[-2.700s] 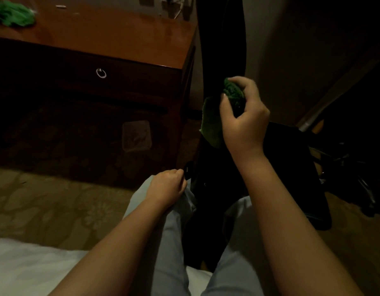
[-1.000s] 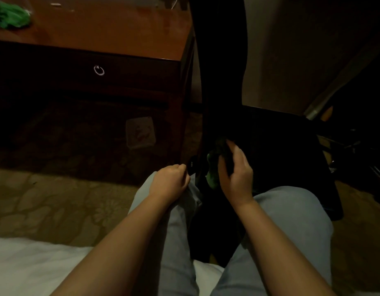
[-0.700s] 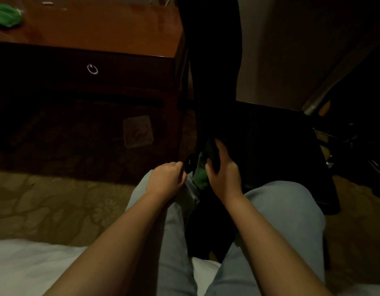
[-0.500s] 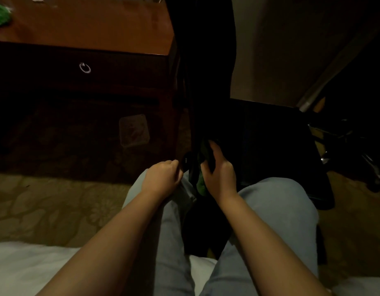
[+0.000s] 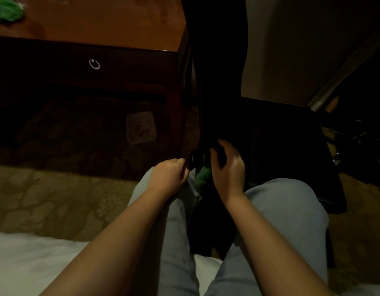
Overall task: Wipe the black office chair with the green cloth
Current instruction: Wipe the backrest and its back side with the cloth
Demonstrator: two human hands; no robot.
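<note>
The black office chair (image 5: 276, 133) stands in front of my knees, its tall backrest rising at top centre and its seat spreading to the right. My right hand (image 5: 227, 167) grips the green cloth (image 5: 203, 178) low against the base of the backrest, where it meets the seat; only a small green fold shows left of the palm. My left hand (image 5: 168, 176) rests curled on my left knee, beside a small black knob on the chair's edge. What its fingers hold, if anything, is hidden.
A reddish wooden desk (image 5: 103, 24) with a ring-pull drawer stands at upper left; a second green cloth (image 5: 6, 11) lies on its far corner. A pale packet (image 5: 142, 127) lies on the patterned carpet under it. White bedding (image 5: 24, 259) is at lower left.
My right hand has brought the cloth down from high on the backrest to its base near the seat. In the last half second it stays about there. My left hand has not moved.
</note>
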